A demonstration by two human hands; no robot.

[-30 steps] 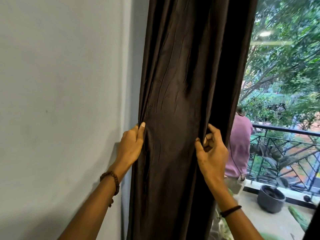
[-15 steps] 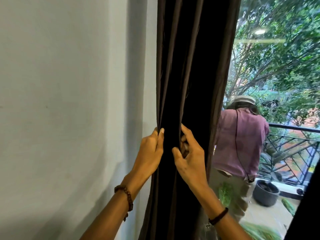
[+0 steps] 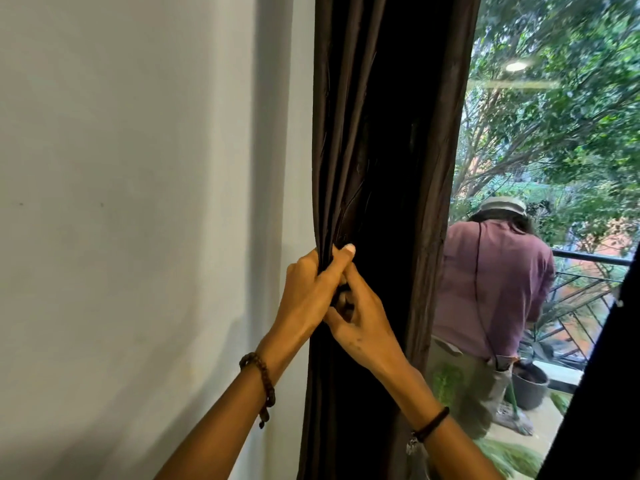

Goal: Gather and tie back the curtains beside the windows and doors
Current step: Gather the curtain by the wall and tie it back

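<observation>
A pale wall fills the left side; beside it a dark brown curtain hangs bunched at the edge of a glass door, with a person in a purple shirt on the balcony beyond. The left hand clenches the curtain's wall-side folds, fingers pinching the cloth. The right hand touches it, its fingers curled into the pleats. To do this well, keep every fold gathered in one firm fist so the other hand can bring a tie around.

Plain dark brown curtain, pale grey-white wall, brown beaded bracelet, black wristband.
</observation>
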